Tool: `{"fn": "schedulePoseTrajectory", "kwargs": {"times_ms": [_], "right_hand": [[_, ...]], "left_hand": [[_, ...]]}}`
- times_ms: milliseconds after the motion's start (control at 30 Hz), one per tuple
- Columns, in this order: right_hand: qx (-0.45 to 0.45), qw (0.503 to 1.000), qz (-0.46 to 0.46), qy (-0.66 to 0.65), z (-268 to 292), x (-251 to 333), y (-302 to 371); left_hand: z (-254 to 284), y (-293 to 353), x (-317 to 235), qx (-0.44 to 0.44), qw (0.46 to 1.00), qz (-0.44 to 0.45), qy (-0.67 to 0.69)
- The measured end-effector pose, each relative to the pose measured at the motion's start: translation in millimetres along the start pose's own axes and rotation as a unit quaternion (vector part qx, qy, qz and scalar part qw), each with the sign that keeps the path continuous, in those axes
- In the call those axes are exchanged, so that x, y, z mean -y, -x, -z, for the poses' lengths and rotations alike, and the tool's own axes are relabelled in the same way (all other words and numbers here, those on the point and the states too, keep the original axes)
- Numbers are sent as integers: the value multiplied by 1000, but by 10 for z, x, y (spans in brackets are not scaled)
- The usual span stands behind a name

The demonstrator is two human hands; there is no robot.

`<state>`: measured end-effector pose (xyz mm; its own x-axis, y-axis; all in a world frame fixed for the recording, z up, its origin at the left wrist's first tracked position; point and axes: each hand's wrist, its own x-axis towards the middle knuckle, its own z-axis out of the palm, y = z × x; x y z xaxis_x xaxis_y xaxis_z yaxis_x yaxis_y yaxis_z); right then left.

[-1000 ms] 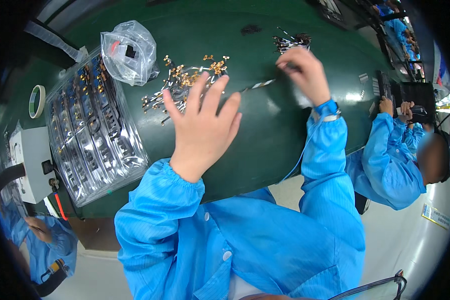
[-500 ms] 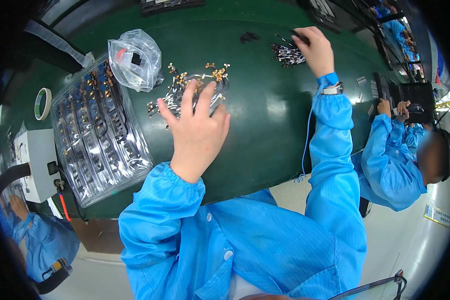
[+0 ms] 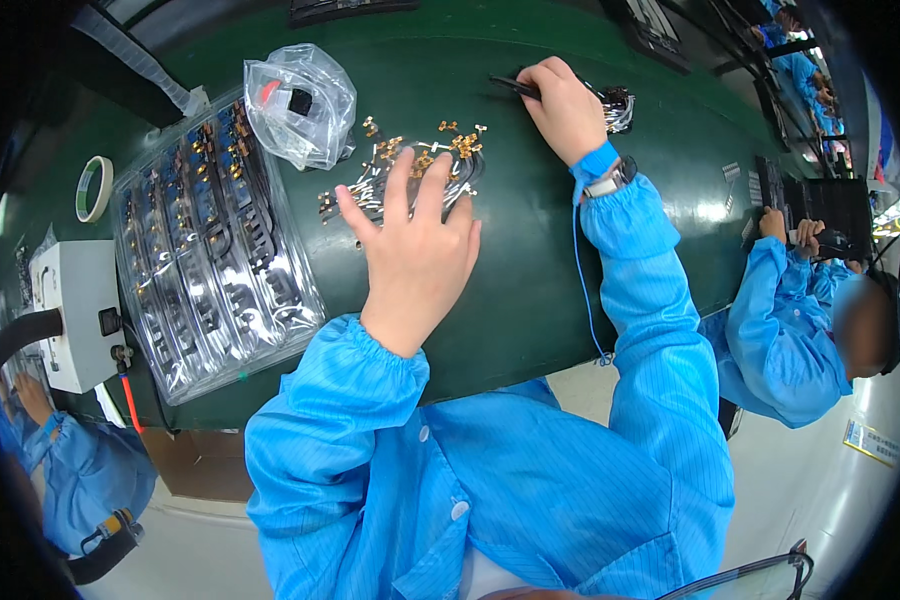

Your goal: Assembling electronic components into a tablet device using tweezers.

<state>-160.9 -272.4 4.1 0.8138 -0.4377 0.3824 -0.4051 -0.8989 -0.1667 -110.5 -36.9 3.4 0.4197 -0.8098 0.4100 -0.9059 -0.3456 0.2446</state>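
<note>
My left hand (image 3: 420, 255) is open, fingers spread. Its fingertips rest on or just over a loose pile of thin flex cables (image 3: 375, 185) with gold-coloured connector ends. Part of the pile is hidden under the fingers. Farther right, my right hand (image 3: 568, 115) is closed around a slim black tool (image 3: 515, 87) that looks like tweezers and points left. Beside that hand lies a bunch of small black-and-silver cable parts (image 3: 618, 108), partly covered by it.
A clear plastic tray (image 3: 220, 290) of similar parts lies on the left, with a clear bag (image 3: 305, 110) at its far corner. A tape roll (image 3: 94, 188) and a white box (image 3: 75, 310) with a hose stand beyond. A co-worker (image 3: 790, 330) sits at the right.
My right hand has moved left from the black-and-silver bunch with the black tool. My left hand stays spread at the cable pile. The whole view has shifted slightly.
</note>
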Motion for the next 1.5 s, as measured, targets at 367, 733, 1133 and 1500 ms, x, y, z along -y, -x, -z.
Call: {"fn": "schedulePoseTrajectory", "kwargs": {"times_ms": [367, 733, 1133, 1500], "right_hand": [[156, 951, -108, -244, 264, 117, 718], [54, 976, -50, -204, 265, 151, 802], [83, 974, 4, -210, 272, 98, 767], [107, 959, -16, -263, 256, 118, 793]], "left_hand": [[-15, 26, -12, 8, 1000, -7, 10], [-57, 82, -124, 62, 997, -29, 24], [-65, 70, -133, 75, 997, -29, 13], [-136, 94, -155, 66, 996, -27, 48]]}}
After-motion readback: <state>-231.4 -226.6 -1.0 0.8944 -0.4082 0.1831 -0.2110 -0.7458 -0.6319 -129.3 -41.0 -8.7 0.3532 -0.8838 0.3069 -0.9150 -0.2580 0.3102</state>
